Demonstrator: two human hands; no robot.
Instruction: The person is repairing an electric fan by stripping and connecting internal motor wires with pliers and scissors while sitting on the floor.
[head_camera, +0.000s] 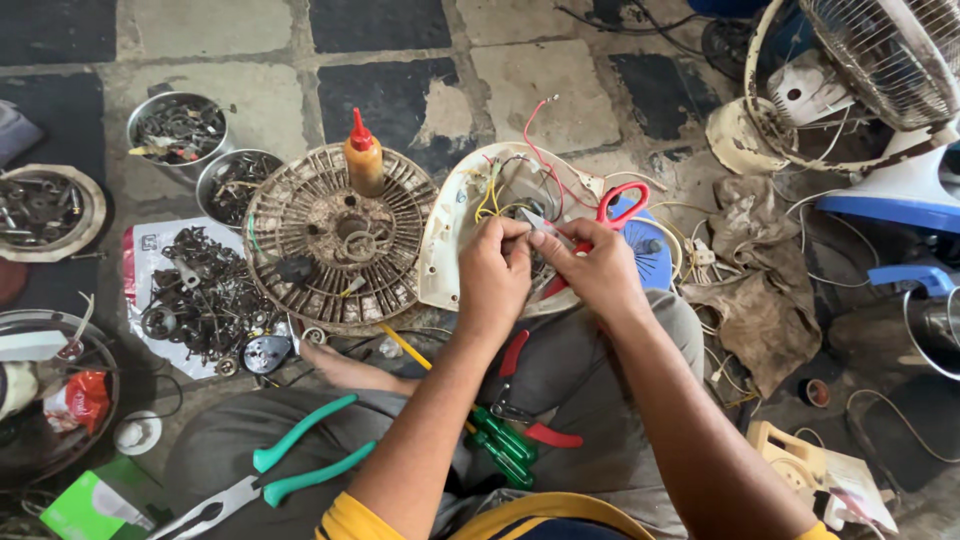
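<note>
The left hand (493, 272) and right hand (592, 268) are pinching wires together with red-handled scissors (612, 213) over the cream plastic fan housing (445, 245) (hemmed by a round fan grille (335, 235)), a green carton (85, 505) lying bottom-left on the floor.

Scissors (600, 225): glossy red plastic handles, metal blades. Housing (450, 250): grimy matt white plastic. Floor (540, 100): rough stone.

A worn floor (520, 95) of pale and dark stone tiles, seemingly in daylight.
</note>
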